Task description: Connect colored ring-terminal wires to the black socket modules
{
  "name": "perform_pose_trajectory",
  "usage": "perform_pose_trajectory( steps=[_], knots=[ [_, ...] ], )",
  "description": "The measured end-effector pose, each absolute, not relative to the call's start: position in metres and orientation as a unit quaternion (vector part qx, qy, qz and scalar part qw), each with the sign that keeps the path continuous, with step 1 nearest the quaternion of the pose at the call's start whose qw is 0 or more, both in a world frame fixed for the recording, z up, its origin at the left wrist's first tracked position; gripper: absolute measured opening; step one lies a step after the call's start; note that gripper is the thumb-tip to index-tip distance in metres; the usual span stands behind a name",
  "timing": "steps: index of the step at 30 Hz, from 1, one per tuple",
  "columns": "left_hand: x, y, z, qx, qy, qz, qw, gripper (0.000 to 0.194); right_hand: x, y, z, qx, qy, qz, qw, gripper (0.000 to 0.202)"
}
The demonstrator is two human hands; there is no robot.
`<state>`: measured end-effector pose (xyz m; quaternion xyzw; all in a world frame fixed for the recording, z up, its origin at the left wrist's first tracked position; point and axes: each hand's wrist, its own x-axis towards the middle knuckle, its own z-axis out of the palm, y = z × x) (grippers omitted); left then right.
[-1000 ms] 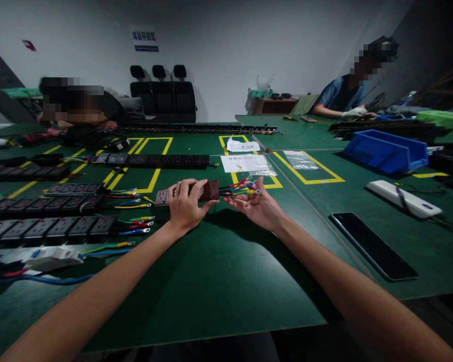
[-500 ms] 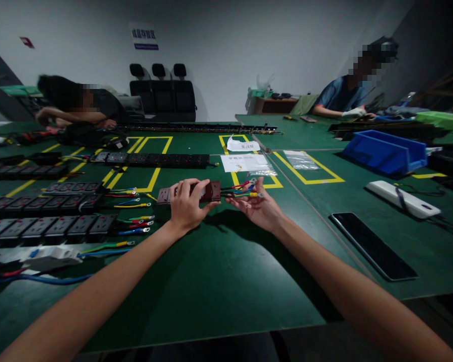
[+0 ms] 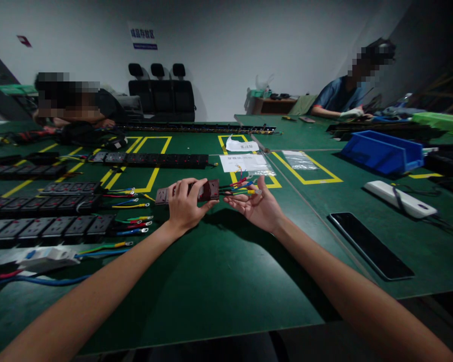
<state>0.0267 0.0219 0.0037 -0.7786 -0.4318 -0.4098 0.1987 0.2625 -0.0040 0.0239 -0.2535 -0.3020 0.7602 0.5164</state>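
Observation:
Near the middle of the green table, my left hand (image 3: 185, 205) is wrapped over a short brown socket module (image 3: 210, 190), thumb at its near side and fingers across the top. Coloured wires (image 3: 236, 187) with ring terminals run from the module's right end. Beneath and beside these wires is my right hand (image 3: 262, 206), palm up with its fingers spread and the thumb raised. The wires lie over its fingers without a closed grip. Just behind the wires is a white paper label (image 3: 241, 163) on the table.
Black socket strips (image 3: 49, 229) with wire ends lie at the left. On the right are a phone (image 3: 370, 245), a white power strip (image 3: 400, 199) and a blue bin (image 3: 383, 151). One person (image 3: 337, 98) sits at the back right, another (image 3: 111, 105) at the back left.
The whole view has shifted slightly. The wire ends by my right hand have changed position a little, while my left hand keeps its hold on the module.

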Motion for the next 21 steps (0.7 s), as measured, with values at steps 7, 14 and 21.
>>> perform_pose_trajectory(
  steps=[7,14,21],
  knots=[
    [0.026,0.022,0.0037,-0.784,-0.427,-0.404,0.198,0.074,0.2617,-0.0048,0.0241,-0.252,-0.284,0.756,0.533,0.044],
    [0.0254,0.0216,0.0031,-0.791,-0.411,-0.405,0.202,0.074,0.2618,-0.0054,0.0253,-0.266,-0.251,0.755,0.544,0.043],
    [0.0255,0.0203,0.0033,-0.783,-0.438,-0.403,0.179,0.071,0.2709,-0.0017,0.0269,-0.291,-0.304,0.747,0.514,0.041]
  ],
)
